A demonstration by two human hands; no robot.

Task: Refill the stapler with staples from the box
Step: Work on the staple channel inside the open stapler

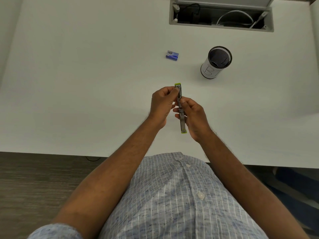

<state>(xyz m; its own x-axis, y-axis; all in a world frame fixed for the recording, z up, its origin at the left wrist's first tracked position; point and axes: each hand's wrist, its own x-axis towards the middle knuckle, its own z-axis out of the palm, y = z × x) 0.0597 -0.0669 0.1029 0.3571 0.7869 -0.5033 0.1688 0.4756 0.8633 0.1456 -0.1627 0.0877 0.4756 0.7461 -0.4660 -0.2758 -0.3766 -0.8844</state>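
Observation:
A slim grey stapler (180, 116) with lime-green ends is swung fully open into one long strip, held above the white desk (86, 83) in front of me. My left hand (161, 105) pinches its far half near the green tip. My right hand (193, 116) grips the near half, thumb on the metal channel at the middle. The small blue staple box (172, 55) lies flat on the desk farther away, a little left of the stapler, apart from both hands. Whether staples lie in the channel is too small to tell.
A black mesh pen cup (216, 62) with a white paper label stands right of the box. An open cable tray (221, 14) with wires is cut into the desk's far right. The desk's near edge (69, 153) runs just in front of my body.

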